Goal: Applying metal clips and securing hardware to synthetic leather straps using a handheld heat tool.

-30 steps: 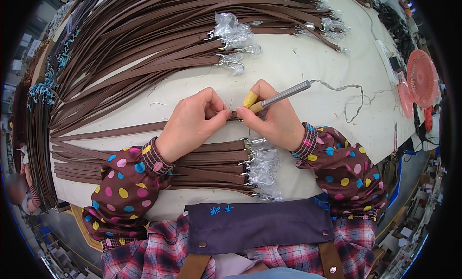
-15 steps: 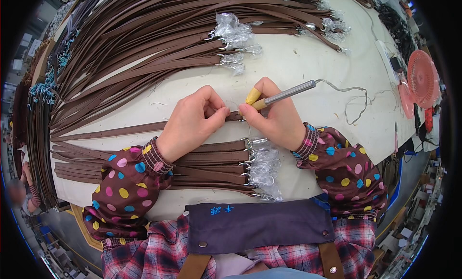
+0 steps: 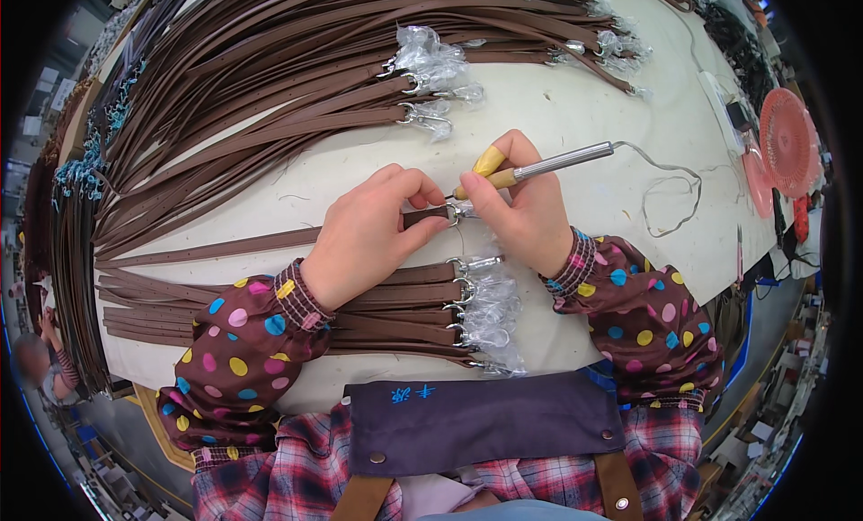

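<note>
A brown strap (image 3: 243,244) runs from the left to the middle of the table, and my left hand (image 3: 369,229) pinches it close to its metal-fitted end. Silver hardware (image 3: 455,213) and a bit of clear plastic show just past my left fingertips. Held like a pencil in my right hand (image 3: 530,211) is a corded pen-shaped iron (image 3: 566,159) with a silver barrel and a tan grip. Its thin dark tip points at the strap end beside my left fingers; whether it touches cannot be made out. A yellow cover (image 3: 488,160) wraps my right index finger.
Below the held strap lies a row of brown straps (image 3: 422,294) with plastic-wrapped clasps (image 3: 490,319). A larger heap of straps (image 3: 297,44) spreads across the back. The iron's grey cord (image 3: 688,175) loops to the right, near a power strip (image 3: 724,107) and a pink basket (image 3: 789,143).
The iron and my right hand have shifted slightly right, uncovering the strap's metal fitting. My left hand has moved a little to the right along the strap end.
</note>
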{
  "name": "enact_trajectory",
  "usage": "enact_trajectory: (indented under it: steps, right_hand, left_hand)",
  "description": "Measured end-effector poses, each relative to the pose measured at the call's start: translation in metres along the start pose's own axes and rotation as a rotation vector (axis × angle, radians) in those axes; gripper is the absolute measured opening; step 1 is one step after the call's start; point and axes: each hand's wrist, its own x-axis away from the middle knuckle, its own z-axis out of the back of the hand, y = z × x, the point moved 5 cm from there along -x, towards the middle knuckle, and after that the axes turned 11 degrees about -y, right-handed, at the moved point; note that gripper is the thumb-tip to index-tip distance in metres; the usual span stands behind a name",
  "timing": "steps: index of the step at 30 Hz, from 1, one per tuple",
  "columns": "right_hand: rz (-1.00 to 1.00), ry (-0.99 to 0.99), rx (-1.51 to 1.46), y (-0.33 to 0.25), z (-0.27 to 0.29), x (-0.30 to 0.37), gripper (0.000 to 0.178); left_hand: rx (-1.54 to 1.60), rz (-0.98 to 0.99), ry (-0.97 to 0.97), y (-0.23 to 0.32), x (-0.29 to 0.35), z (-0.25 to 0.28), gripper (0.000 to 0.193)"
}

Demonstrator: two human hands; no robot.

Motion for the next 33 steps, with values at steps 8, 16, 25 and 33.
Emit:
enact_trajectory:
  steps: [8,16,25,33]
  right_hand:
    - [0.024,-0.03,-0.014,-0.001,-0.001,0.001,0.02]
    - [-0.088,-0.125,0.032,0.001,-0.008,0.0,0.02]
    - [0.037,0.047,-0.019,-0.002,0.004,0.0,0.019]
    - [-0.01,-0.034,-0.034,-0.003,-0.001,0.001,0.021]
  left_hand:
    - [0.137,0.047,-0.003,-0.012,-0.003,0.001,0.016]
    - [0.517,0.171,-0.012,-0.027,0.0,-0.001,0.014]
    - [-0.079,-0.023,0.011,-0.001,-0.004,0.002,0.016]
    - [0.212,0.091,-0.001,-0.014,-0.004,0.003,0.015]
